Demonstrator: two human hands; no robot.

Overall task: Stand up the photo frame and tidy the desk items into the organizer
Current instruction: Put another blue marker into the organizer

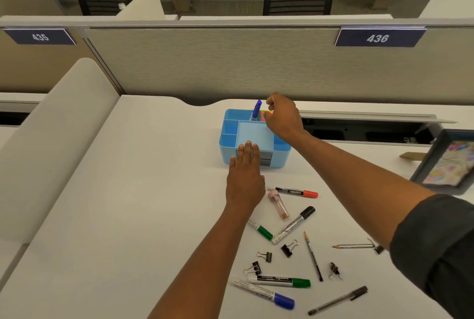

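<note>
A light-blue organizer [230,136] stands mid-desk with a blue pen [256,110] upright in a back compartment. My left hand [245,177] rests flat against the organizer's front, fingers straight. My right hand [282,116] hovers over the back right compartment, fingers curled around colourful sticky notes [265,114]. The photo frame [446,162] sits tilted at the right edge of the desk. Loose on the desk lie a red marker [297,192], a black marker [295,223], green markers [282,281], a blue marker [266,293], a small lead tube [279,204], pencils [313,257] and several binder clips [288,248].
A grey partition wall [230,62] closes the back of the desk, with an open cable tray [359,131] on the right. A black pen [338,299] lies near the front edge. A rounded divider [51,139] bounds the left side.
</note>
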